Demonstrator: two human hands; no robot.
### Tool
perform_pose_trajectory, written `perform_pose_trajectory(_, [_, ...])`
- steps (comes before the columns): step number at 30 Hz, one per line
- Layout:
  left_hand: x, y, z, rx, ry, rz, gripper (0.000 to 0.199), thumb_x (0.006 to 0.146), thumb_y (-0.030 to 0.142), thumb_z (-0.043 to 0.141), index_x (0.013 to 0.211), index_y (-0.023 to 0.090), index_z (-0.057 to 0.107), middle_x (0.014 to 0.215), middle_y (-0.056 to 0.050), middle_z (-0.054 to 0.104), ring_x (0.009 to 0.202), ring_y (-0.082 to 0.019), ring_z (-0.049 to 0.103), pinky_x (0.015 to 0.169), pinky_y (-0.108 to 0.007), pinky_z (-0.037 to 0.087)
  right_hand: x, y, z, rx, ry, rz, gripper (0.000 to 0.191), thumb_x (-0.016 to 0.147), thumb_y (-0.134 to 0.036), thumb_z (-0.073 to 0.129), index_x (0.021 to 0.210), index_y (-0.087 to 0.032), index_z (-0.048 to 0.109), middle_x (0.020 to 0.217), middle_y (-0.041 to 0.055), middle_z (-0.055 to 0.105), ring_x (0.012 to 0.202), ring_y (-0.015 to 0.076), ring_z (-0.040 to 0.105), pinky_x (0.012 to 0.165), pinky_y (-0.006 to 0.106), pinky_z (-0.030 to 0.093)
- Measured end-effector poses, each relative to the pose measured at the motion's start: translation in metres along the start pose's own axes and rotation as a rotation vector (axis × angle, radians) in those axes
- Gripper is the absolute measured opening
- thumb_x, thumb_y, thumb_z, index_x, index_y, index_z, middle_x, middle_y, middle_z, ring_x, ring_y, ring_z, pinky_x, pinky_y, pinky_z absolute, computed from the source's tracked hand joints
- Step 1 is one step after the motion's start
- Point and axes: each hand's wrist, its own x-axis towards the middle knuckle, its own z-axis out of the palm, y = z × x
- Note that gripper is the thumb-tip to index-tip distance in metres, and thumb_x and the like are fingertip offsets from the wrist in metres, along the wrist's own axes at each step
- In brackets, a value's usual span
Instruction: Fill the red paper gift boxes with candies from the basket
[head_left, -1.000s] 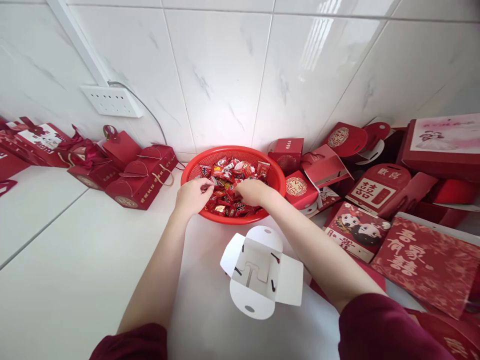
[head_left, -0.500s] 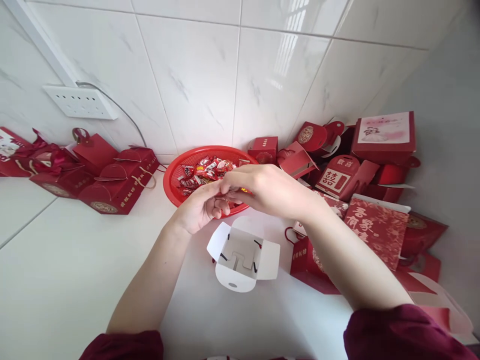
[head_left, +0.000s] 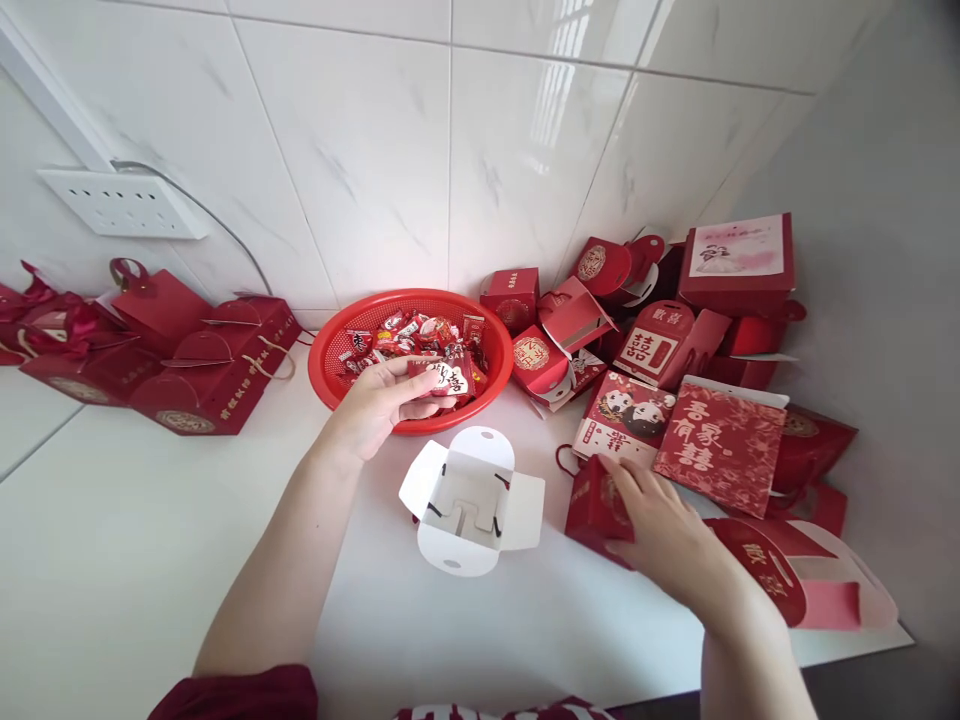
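Observation:
My left hand point(head_left: 375, 400) is closed on a small red wrapped sweet point(head_left: 429, 384) with white and dark lettering, held over the near edge of a red plastic basket point(head_left: 319, 375). Several wrapped sweets point(head_left: 397, 335) lie in that basket. Just in front of it, an open box point(head_left: 474, 447) with a white inside stands with its flaps spread. To the right, my right hand point(head_left: 671, 535) grips a red gift box point(head_left: 587, 512), fingers across its top and thumb at its near side. The hand covers part of that box.
Red gift boxes of several kinds are heaped on the right, among them a box with a pink picture top point(head_left: 739, 255) and a flat patterned one point(head_left: 716, 445). More red boxes point(head_left: 217, 370) stand at the left. A socket strip point(head_left: 124, 205) is on the tiled wall.
My hands have parted. The right hand has moved from above the basket down to the red box at the right; the left stays near the basket, the sweet now plainly visible.

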Motion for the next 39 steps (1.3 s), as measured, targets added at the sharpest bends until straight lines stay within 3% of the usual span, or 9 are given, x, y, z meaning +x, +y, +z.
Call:
perform_pose_trajectory(6, [0.001, -0.002, 0.003, -0.086, -0.044, 0.006, 0.024, 0.082, 0.030, 0.073, 0.102, 0.017, 0.072, 0.104, -0.008, 0.073, 0.097, -0.024, 0.072, 0.087, -0.031, 0.061, 0.025, -0.036, -0.003, 0.211, -0.089, -0.403, 0.085, 0.072, -0.008, 0.054, 0.151, -0.033, 0.034, 0.159, 0.0014, 0.032, 0.147, 0.0235, 0.027, 0.117, 0.043, 0.034])
perform_pose_trajectory(10, [-0.003, 0.001, 0.004, -0.039, -0.064, 0.006, 0.024, 0.084, 0.035, 0.072, 0.099, 0.017, 0.072, 0.109, -0.009, 0.073, 0.099, -0.023, 0.072, 0.089, -0.031, 0.060, 0.063, -0.060, -0.019, 0.246, 0.176, -0.404, 0.057, 0.084, -0.001, 0.038, 0.135, -0.020, 0.056, 0.148, 0.0110, 0.049, 0.140, 0.0280, 0.041, 0.117, 0.055, 0.028])
perform_pose_trajectory(14, [-0.010, 0.005, 0.007, 0.110, -0.107, -0.001, 0.028, 0.082, 0.037, 0.075, 0.103, 0.019, 0.072, 0.109, -0.007, 0.073, 0.099, -0.021, 0.072, 0.089, -0.029, 0.060, 0.072, -0.090, -0.049, 0.650, 0.369, -0.450, 0.034, 0.098, -0.028, 0.046, 0.129, -0.022, 0.057, 0.130, 0.0115, 0.062, 0.117, 0.0264, 0.061, 0.098, 0.046, 0.051])
perform_pose_trajectory(18, [-0.018, 0.002, 0.018, 0.274, -0.207, 0.031, 0.027, 0.082, 0.040, 0.073, 0.098, 0.018, 0.071, 0.098, -0.007, 0.074, 0.094, -0.022, 0.071, 0.084, -0.033, 0.061, 0.067, -0.118, -0.069, 0.977, 0.180, -0.672, 0.045, 0.093, -0.040, 0.059, 0.135, -0.026, 0.051, 0.127, 0.0073, 0.065, 0.108, 0.0212, 0.065, 0.090, 0.036, 0.055])
perform_pose_trajectory(23, [-0.035, -0.001, 0.020, 0.704, -0.027, 0.344, 0.024, 0.084, 0.036, 0.070, 0.101, 0.021, 0.064, 0.098, -0.004, 0.068, 0.093, -0.019, 0.067, 0.085, -0.035, 0.057, 0.070, -0.119, -0.061, 0.984, 0.123, -0.701, 0.022, 0.091, -0.031, 0.062, 0.111, -0.021, 0.063, 0.108, 0.0046, 0.071, 0.098, 0.0187, 0.066, 0.088, 0.033, 0.051])
perform_pose_trajectory(25, [-0.044, -0.004, 0.012, 0.910, -0.145, 0.463, 0.025, 0.083, 0.036, 0.071, 0.104, 0.023, 0.065, 0.109, -0.005, 0.064, 0.103, -0.021, 0.062, 0.094, -0.038, 0.053, 0.069, -0.112, -0.058, 0.991, 0.101, -0.634, 0.018, 0.090, -0.031, 0.062, 0.105, -0.020, 0.060, 0.098, 0.0037, 0.070, 0.088, 0.0177, 0.065, 0.080, 0.032, 0.051])
perform_pose_trajectory(29, [-0.062, -0.030, -0.001, 1.132, -0.469, 0.500, 0.027, 0.081, 0.045, 0.072, 0.099, 0.025, 0.070, 0.130, -0.007, 0.056, 0.126, -0.027, 0.049, 0.106, -0.043, 0.044, 0.061, -0.103, -0.061, 0.994, -0.019, -0.666, 0.012, 0.091, -0.026, 0.058, 0.101, -0.019, 0.056, 0.095, 0.0033, 0.068, 0.085, 0.0163, 0.063, 0.077, 0.030, 0.049])
perform_pose_trajectory(34, [-0.082, -0.078, 0.001, 1.223, -0.359, 0.527, 0.032, 0.081, 0.054, 0.069, 0.081, 0.022, 0.068, 0.133, -0.009, 0.056, 0.138, -0.033, 0.036, 0.112, -0.051, 0.036, 0.050, -0.112, -0.068, 0.713, -0.198, -0.738, 0.018, 0.094, -0.017, 0.046, 0.110, -0.020, 0.054, 0.097, 0.0039, 0.067, 0.080, 0.0158, 0.060, 0.073, 0.028, 0.045])
perform_pose_trajectory(39, [-0.091, -0.104, 0.006, 1.286, -0.211, 0.660, 0.034, 0.084, 0.047, 0.068, 0.071, 0.018, 0.060, 0.133, -0.013, 0.056, 0.141, -0.036, 0.034, 0.111, -0.050, 0.040, 0.050, -0.121, -0.051, 0.393, -0.379, -0.819, 0.022, 0.092, -0.012, 0.043, 0.113, -0.016, 0.052, 0.091, 0.0069, 0.067, 0.072, 0.0163, 0.058, 0.057, 0.024, 0.036])
